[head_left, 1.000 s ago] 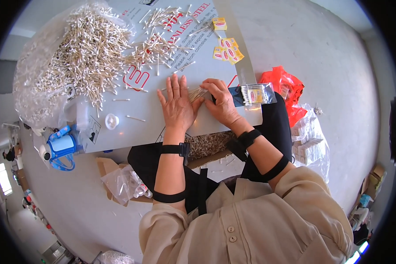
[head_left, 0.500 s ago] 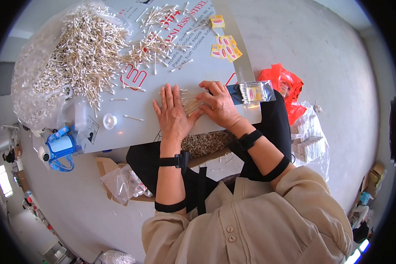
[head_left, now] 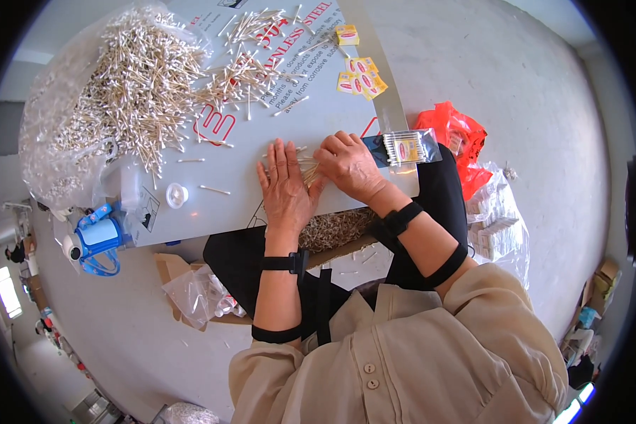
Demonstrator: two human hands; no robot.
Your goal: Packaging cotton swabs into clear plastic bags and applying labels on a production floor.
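Note:
A small bunch of cotton swabs lies on the table between my two hands. My left hand rests flat at its left side, fingers stretched out and thumb toward the swabs. From the right, my right hand curls its fingers down against the bunch, and its fingertips are partly hidden. Just right of that hand, a clear packet of cotton swabs with a yellow label lies at the table's edge. A large heap of loose cotton swabs spills from a clear plastic bag at the far left.
Yellow cards lie near the table's right edge. A round white lid and a blue bottle are at the left. Below the front edge stands a box of swabs. A red bag is beyond the right side.
My left hand has shifted slightly right, closer to the right hand. The right hand's fingers have curled in more over the swabs.

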